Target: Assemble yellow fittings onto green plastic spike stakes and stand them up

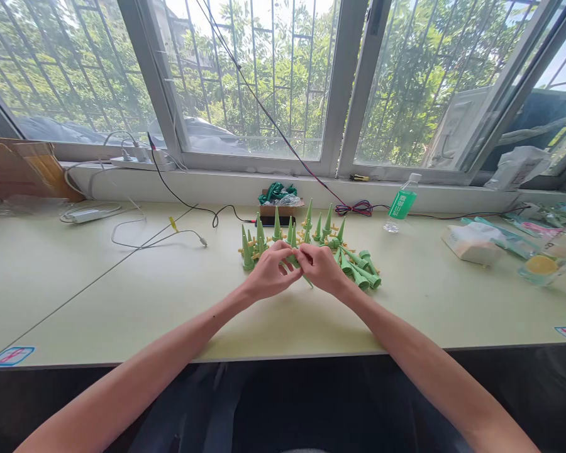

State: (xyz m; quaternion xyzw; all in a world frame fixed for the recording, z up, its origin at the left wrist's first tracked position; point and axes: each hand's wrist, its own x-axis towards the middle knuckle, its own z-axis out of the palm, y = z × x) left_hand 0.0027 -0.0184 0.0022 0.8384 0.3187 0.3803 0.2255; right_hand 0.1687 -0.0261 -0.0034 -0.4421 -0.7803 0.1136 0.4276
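My left hand [273, 272] and my right hand [321, 269] meet over the table, fingertips pinched together. Between them is a green plastic watering spike, its thin tip [309, 282] pointing down and to the right; my fingers hide most of it. Just behind my hands, several similar green spikes [277, 225] stand upright with small yellow-orange valves [264, 253] at their bases. Right of my right hand, more green spikes [360, 275] lie on their sides in a loose pile.
A small cardboard box [283, 209] with green bags and a dark phone [276, 221] sit behind the spikes. A water bottle [400, 204] stands at the back right. White cables [144, 244] cross the left side; a tissue pack [471, 244] and a glass cup [542, 269] are at right.
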